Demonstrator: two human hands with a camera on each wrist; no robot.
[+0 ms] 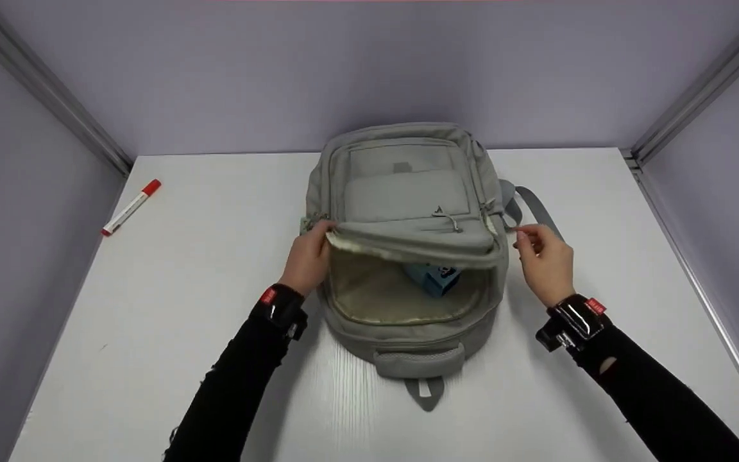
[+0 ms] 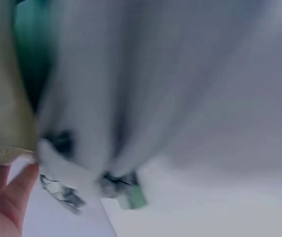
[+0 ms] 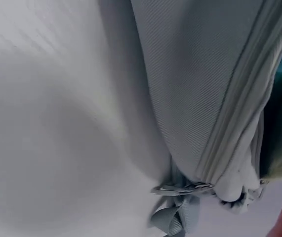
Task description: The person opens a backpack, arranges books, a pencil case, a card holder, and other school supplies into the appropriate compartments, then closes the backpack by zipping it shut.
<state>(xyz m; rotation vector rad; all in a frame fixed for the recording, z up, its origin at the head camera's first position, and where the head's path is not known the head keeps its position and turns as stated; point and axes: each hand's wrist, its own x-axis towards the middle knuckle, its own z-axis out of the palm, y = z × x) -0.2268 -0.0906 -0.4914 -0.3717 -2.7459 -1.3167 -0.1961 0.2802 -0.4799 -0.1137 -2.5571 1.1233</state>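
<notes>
2 arms (image 1: 228, 391) forward and well apart, left grip (image 1: 308, 256) in a pinch, right grip (image 1: 546, 263) loosely curled

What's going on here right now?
A person has a gray backpack lying on a white table, its compartment open. The left hand grips the edge of the raised flap. The right hand is beside the bag's right side, near a gray strap; whether it holds anything is unclear. A blue box sits inside, partly under the flap. A red-capped marker lies off to the left.
</notes>
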